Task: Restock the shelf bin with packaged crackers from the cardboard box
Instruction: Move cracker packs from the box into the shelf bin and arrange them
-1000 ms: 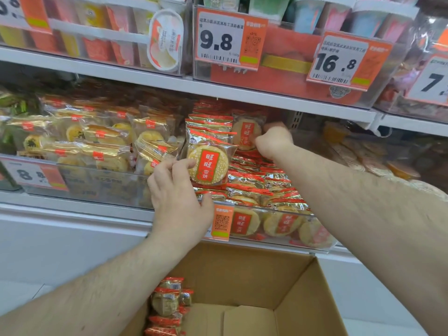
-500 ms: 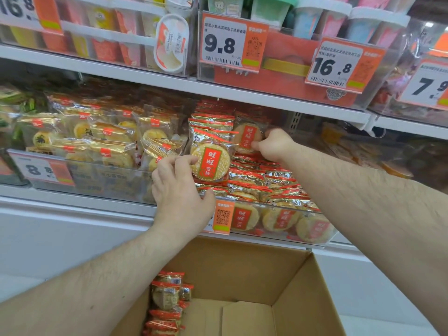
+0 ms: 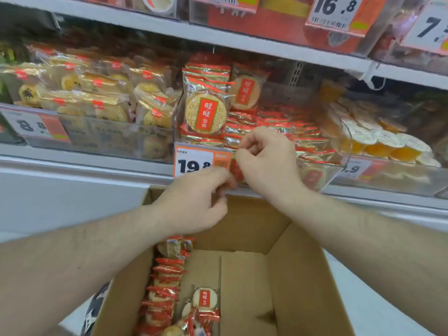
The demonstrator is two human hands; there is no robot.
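The clear shelf bin [image 3: 338,166] holds many red-and-gold cracker packs [image 3: 278,126], with one pack [image 3: 205,112] standing upright at its front left. Below it the open cardboard box [image 3: 303,275] has a row of cracker packs [image 3: 166,282] along its left wall and a loose pack [image 3: 205,298] beside them. My left hand [image 3: 194,202] hangs blurred over the box's far edge, fingers loosely curled, and I see nothing in it. In front of the bin's front wall is my right hand [image 3: 269,161], also loosely curled and holding nothing.
An orange price tag [image 3: 192,163] reading 19.8 hangs on the bin's front left. A bin of yellow pastry packs [image 3: 97,100] sits to the left and one of orange jelly cups [image 3: 383,141] to the right. The upper shelf [image 3: 242,37] overhangs the bins.
Both hands have come out of the bin and dropped toward the box. The left let go of the upright pack, which stays standing. The view has tilted down.
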